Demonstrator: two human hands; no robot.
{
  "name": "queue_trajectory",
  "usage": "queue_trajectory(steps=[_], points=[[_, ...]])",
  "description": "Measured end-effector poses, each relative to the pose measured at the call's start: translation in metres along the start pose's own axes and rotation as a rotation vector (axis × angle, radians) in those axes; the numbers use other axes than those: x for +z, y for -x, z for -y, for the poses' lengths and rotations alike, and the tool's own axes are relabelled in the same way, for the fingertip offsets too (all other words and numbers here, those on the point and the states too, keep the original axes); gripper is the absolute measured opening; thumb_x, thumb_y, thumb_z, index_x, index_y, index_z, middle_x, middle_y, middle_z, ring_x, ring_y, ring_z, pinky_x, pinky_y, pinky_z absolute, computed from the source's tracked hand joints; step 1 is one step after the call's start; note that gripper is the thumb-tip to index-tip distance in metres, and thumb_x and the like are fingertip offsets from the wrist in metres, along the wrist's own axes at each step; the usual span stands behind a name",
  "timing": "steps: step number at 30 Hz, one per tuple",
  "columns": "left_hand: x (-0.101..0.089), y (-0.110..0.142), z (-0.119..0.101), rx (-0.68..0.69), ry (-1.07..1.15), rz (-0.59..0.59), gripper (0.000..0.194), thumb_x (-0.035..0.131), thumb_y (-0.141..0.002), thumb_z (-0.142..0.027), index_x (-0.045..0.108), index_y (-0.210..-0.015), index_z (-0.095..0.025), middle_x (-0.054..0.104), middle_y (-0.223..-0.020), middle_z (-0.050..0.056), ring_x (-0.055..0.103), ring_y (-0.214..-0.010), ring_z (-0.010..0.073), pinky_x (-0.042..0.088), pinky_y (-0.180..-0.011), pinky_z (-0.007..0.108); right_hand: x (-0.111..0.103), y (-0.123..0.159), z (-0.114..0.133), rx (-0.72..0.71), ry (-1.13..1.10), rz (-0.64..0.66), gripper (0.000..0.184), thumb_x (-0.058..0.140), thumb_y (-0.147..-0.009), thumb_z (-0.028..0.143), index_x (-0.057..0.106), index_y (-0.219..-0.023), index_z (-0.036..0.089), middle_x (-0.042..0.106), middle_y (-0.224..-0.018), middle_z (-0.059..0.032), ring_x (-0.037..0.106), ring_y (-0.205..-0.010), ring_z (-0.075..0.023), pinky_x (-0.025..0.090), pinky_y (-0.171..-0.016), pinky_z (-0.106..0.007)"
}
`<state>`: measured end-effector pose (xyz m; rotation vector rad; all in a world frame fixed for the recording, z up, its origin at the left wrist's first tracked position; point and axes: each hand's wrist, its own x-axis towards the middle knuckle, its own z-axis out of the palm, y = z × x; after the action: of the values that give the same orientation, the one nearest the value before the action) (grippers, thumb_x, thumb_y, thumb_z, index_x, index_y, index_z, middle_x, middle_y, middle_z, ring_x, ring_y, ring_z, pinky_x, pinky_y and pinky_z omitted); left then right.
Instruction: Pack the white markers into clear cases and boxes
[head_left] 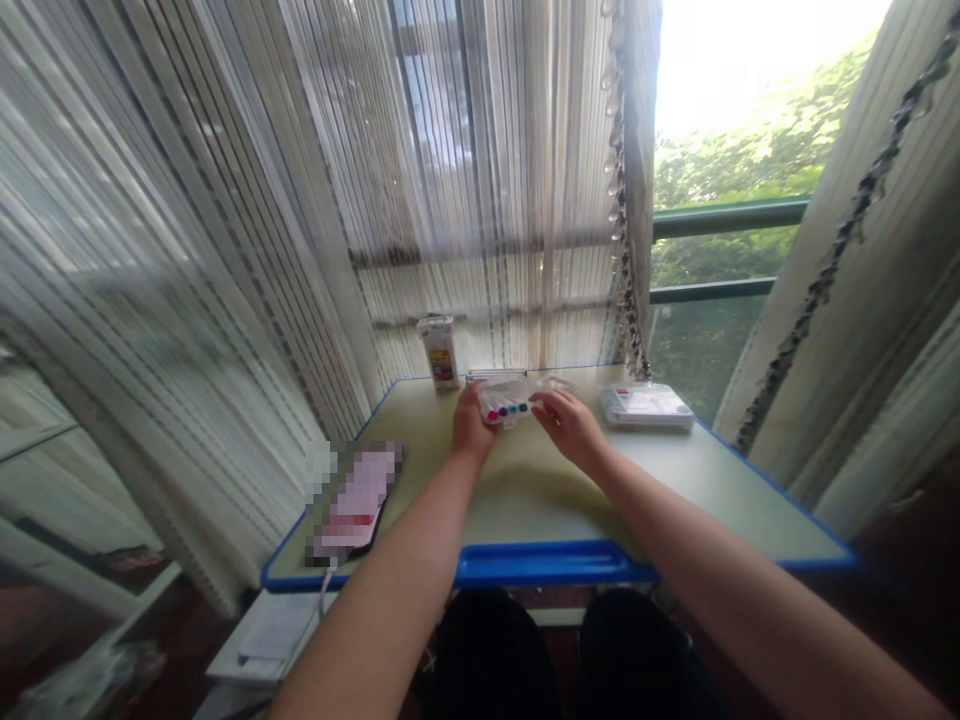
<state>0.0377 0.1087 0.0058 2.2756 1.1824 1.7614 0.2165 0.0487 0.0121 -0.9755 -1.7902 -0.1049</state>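
My left hand (472, 425) is wrapped round the left end of a small see-through plastic case (504, 393), held tilted above the far part of the table. Along the case's near side shows a row of several coloured round ends in red, purple, blue and green, like marker tips or caps. At the right end of the case, my right hand (566, 420) has its fingers bent and pinched together by the green one. What those fingertips grip is too small to make out. Behind the hands lies a clear, lid-like piece (555, 383), partly hidden.
A tall printed carton (440, 352) stands at the table's back left. A flat white plastic case (647, 405) lies at the right. On the left is a blurred-out phone (360, 500) with a cable. The table (720, 500) has a blue edge; curtains hang behind.
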Motion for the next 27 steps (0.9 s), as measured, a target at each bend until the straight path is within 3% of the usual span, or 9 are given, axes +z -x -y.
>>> queue_trajectory(steps=[4, 7, 10, 13, 16, 20, 24, 27], points=[[-0.004, -0.003, 0.011, -0.015, -0.054, -0.129, 0.048, 0.061, -0.062, -0.007, 0.054, -0.108, -0.017, 0.061, -0.103, 0.01, 0.058, -0.099, 0.0244, 0.047, -0.09, 0.039, 0.006, 0.004, -0.009, 0.071, 0.015, 0.033, 0.021, 0.047, -0.088, 0.027, 0.061, -0.101, 0.019, 0.056, -0.076, -0.003, 0.05, -0.063, -0.0134, 0.045, -0.065, -0.027], [-0.009, -0.005, 0.02, -0.061, -0.093, -0.203, 0.048, 0.059, -0.063, -0.006, 0.054, -0.108, -0.019, 0.061, -0.103, 0.008, 0.057, -0.101, 0.0238, 0.046, -0.091, 0.039, 0.013, 0.009, -0.012, 0.085, 0.126, 0.115, 0.024, 0.046, -0.088, 0.025, 0.06, -0.106, 0.018, 0.059, -0.087, -0.0069, 0.055, -0.08, -0.0176, 0.046, -0.075, -0.031], [-0.012, -0.006, 0.026, -0.123, -0.114, -0.242, 0.044, 0.059, -0.066, -0.009, 0.053, -0.107, -0.02, 0.061, -0.1, 0.007, 0.058, -0.099, 0.0236, 0.047, -0.088, 0.039, 0.021, 0.008, -0.005, -0.007, 0.344, 0.341, 0.029, 0.047, -0.087, 0.021, 0.059, -0.113, 0.018, 0.058, -0.109, -0.0126, 0.051, -0.103, -0.0235, 0.043, -0.087, -0.037], [-0.013, -0.007, 0.028, -0.179, -0.14, -0.263, 0.038, 0.058, -0.069, -0.011, 0.053, -0.105, -0.021, 0.062, -0.097, 0.006, 0.058, -0.097, 0.0233, 0.048, -0.086, 0.038, 0.03, -0.005, 0.006, -0.108, 0.487, 0.641, 0.03, 0.046, -0.086, 0.016, 0.06, -0.112, 0.019, 0.056, -0.118, -0.0131, 0.05, -0.108, -0.0248, 0.041, -0.09, -0.037], [-0.013, -0.009, 0.028, -0.19, -0.156, -0.251, 0.037, 0.057, -0.069, -0.009, 0.053, -0.105, -0.02, 0.061, -0.099, 0.007, 0.057, -0.098, 0.0234, 0.047, -0.086, 0.037, 0.042, -0.026, 0.011, 0.009, 0.56, 0.822, 0.029, 0.043, -0.086, 0.014, 0.063, -0.107, 0.019, 0.061, -0.109, -0.0124, 0.054, -0.105, -0.0235, 0.043, -0.085, -0.033], [-0.014, -0.011, 0.03, -0.204, -0.162, -0.235, 0.037, 0.056, -0.07, -0.007, 0.054, -0.105, -0.019, 0.061, -0.1, 0.009, 0.056, -0.101, 0.0238, 0.047, -0.088, 0.037, 0.066, -0.052, -0.001, 0.148, 0.624, 0.823, 0.034, 0.038, -0.087, 0.013, 0.062, -0.111, 0.017, 0.059, -0.113, -0.0156, 0.056, -0.105, -0.026, 0.046, -0.077, -0.034], [-0.013, -0.008, 0.034, -0.187, -0.169, -0.189, 0.047, 0.053, -0.067, -0.001, 0.051, -0.11, -0.02, 0.058, -0.109, 0.009, 0.053, -0.108, 0.0231, 0.044, -0.094, 0.038, 0.088, -0.061, -0.021, 0.203, 0.625, 0.765, 0.042, 0.038, -0.086, 0.01, 0.054, -0.124, 0.016, 0.047, -0.133, -0.0182, 0.046, -0.121, -0.0273, 0.04, -0.091, -0.038], [-0.01, -0.006, 0.036, -0.19, -0.167, -0.169, 0.046, 0.053, -0.068, -0.001, 0.05, -0.111, -0.019, 0.058, -0.109, 0.01, 0.052, -0.11, 0.0231, 0.044, -0.094, 0.038, 0.095, -0.059, -0.033, 0.264, 0.574, 0.686, 0.047, 0.041, -0.085, 0.015, 0.046, -0.131, 0.013, 0.044, -0.137, -0.0165, 0.038, -0.127, -0.0263, 0.033, -0.1, -0.037]])
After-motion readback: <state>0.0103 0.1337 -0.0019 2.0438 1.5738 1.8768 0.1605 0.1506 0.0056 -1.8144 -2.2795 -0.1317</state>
